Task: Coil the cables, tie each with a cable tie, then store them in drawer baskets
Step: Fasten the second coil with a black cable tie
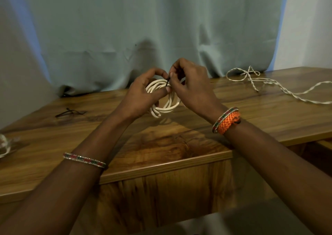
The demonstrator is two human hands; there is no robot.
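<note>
Progress stood somewhere near the middle, by my reckoning. The left hand (143, 93) gripped a coiled cream-white round cable (166, 107), held just above the brown wood-grain table (161, 145), its thumb pressed over the loops. The right hand (190, 84) pinched a thin black cable tie (168, 82) at the top of that coil, so the winding looked done and the tying under way; whether the tie was yet fastened I could not tell. A loose twisted white cord (269, 84) sprawled uncoiled at the far right of the table, clearly left to do. More thin dark ties (70, 112) lay at the left. No drawer basket was in sight, so storing remained.
</note>
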